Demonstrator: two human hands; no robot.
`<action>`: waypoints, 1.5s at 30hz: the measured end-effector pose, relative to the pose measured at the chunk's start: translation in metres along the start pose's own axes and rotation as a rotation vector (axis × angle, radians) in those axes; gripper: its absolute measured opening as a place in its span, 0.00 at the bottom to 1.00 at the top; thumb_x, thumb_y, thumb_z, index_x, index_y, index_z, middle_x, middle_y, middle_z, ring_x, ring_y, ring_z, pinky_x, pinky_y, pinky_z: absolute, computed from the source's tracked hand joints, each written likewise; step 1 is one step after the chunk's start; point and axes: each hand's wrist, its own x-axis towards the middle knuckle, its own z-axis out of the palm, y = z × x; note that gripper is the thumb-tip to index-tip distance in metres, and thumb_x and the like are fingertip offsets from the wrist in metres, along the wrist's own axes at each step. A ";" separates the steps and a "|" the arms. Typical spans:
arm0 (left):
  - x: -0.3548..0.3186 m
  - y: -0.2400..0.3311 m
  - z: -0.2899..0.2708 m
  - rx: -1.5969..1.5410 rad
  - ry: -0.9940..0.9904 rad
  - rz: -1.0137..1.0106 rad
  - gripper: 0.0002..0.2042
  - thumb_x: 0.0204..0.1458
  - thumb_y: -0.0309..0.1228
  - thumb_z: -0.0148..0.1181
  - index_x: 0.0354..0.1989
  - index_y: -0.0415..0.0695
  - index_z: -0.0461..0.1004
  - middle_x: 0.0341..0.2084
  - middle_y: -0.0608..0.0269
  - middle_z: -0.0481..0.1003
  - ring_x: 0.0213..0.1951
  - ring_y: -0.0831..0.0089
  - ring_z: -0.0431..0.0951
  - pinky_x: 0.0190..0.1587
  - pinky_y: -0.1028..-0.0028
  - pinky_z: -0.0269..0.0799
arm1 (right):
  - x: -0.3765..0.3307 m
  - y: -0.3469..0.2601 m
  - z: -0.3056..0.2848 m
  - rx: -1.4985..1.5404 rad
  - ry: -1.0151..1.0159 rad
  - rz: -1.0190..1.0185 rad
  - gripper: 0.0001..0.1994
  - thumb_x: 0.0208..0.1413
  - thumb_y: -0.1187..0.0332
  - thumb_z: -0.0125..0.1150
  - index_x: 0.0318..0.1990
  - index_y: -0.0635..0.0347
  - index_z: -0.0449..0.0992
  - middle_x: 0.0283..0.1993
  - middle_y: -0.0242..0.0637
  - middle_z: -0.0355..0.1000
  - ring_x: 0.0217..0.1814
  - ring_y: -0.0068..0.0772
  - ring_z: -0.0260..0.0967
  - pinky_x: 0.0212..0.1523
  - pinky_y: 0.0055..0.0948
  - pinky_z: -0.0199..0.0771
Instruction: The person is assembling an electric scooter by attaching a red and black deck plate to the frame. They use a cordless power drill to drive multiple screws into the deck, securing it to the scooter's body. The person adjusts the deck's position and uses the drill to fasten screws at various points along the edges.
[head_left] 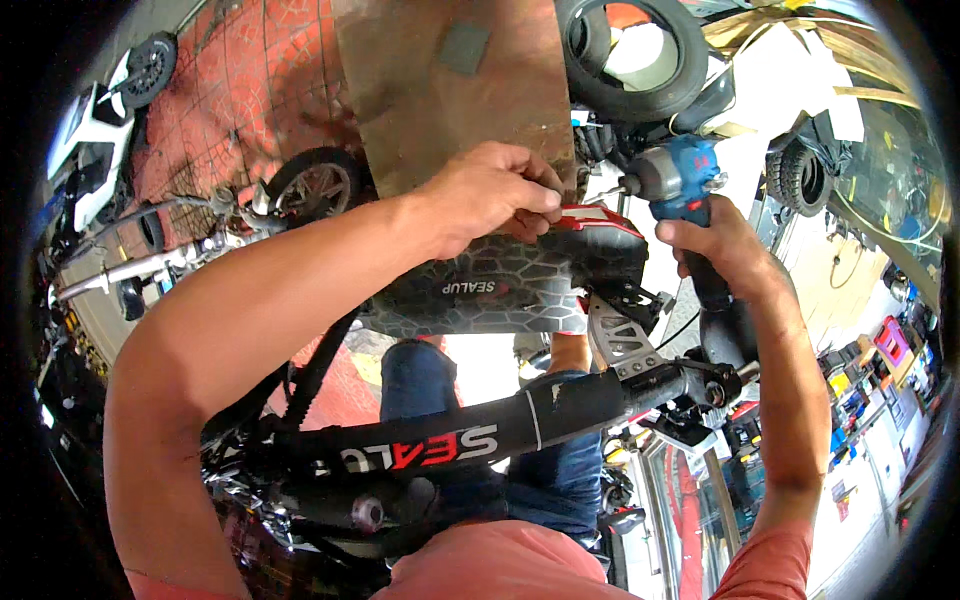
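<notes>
An electric scooter lies across in front of me, its dark deck [520, 290] patterned like cracked stone. Its black stem [580, 410] runs across nearer my body, over my legs. At the deck's far right end is a black part with red-and-white trim [598, 218]. My left hand [495, 195] is beside that trim, thumb and fingers pinched together; whatever they hold is too small to make out. Gripped by the handle in my right hand [725, 240] is a blue cordless impact driver [685, 172]. Its thin bit points left, toward my left fingers, with a gap between.
A brown board [420, 100] lies beyond the deck. Past the driver lies a large black tyre [690, 78], and smaller tyres [800, 182] stand farther right. A spoked wheel [315, 188] is left of the board. Tools and boxes [850, 400] crowd the right side.
</notes>
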 end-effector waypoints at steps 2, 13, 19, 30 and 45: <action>-0.031 0.023 -0.002 -0.076 0.020 0.023 0.08 0.65 0.27 0.64 0.49 0.39 0.78 0.39 0.56 0.82 0.40 0.68 0.84 0.45 0.68 0.85 | -0.013 -0.015 0.005 0.022 -0.019 -0.020 0.27 0.49 0.45 0.81 0.37 0.63 0.80 0.26 0.32 0.76 0.24 0.24 0.74 0.28 0.29 0.74; -0.175 0.079 0.011 -0.070 0.183 0.297 0.08 0.67 0.26 0.62 0.50 0.38 0.79 0.39 0.55 0.83 0.38 0.69 0.84 0.43 0.70 0.84 | -0.079 -0.088 0.055 0.277 -0.049 -0.273 0.26 0.51 0.43 0.80 0.37 0.59 0.80 0.27 0.31 0.76 0.23 0.25 0.73 0.27 0.30 0.70; -0.230 0.090 -0.002 0.091 0.159 0.500 0.09 0.67 0.26 0.63 0.51 0.36 0.79 0.38 0.56 0.84 0.38 0.71 0.85 0.41 0.73 0.82 | -0.100 -0.122 0.091 0.332 -0.159 -0.325 0.29 0.52 0.41 0.80 0.42 0.58 0.80 0.31 0.31 0.76 0.26 0.26 0.74 0.29 0.29 0.75; -0.332 0.107 -0.082 0.426 0.289 0.700 0.07 0.63 0.24 0.66 0.47 0.40 0.76 0.39 0.66 0.78 0.39 0.80 0.79 0.44 0.77 0.77 | -0.093 -0.215 0.165 0.365 -0.418 -0.330 0.30 0.54 0.42 0.78 0.47 0.59 0.74 0.30 0.34 0.73 0.24 0.29 0.74 0.25 0.29 0.79; -0.337 0.041 -0.242 1.268 0.496 1.160 0.11 0.47 0.19 0.70 0.40 0.41 0.81 0.35 0.57 0.80 0.36 0.59 0.82 0.38 0.65 0.79 | 0.026 -0.293 0.272 0.160 -0.686 -0.152 0.28 0.55 0.46 0.78 0.42 0.64 0.77 0.26 0.36 0.75 0.25 0.29 0.77 0.26 0.27 0.79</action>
